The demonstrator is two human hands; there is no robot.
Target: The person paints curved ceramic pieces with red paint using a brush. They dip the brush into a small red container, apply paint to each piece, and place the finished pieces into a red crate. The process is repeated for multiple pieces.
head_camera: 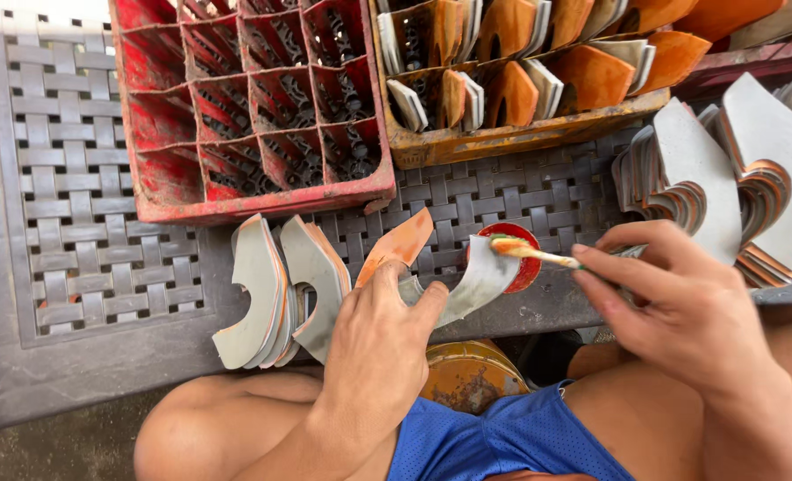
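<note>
My left hand (380, 343) grips a curved grey-and-orange cut piece (467, 285) near the table's (75, 267) front edge. My right hand (681, 303) pinches a small brush (531, 252), its tip over the red glue lid (519, 258) just beyond. A red crate (244, 107) sits far left.

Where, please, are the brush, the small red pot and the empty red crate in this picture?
brush (538, 255), head view, on its pale handle.
small red pot (529, 267), head view, on its right rim.
red crate (262, 207), head view, on its front wall.
</note>
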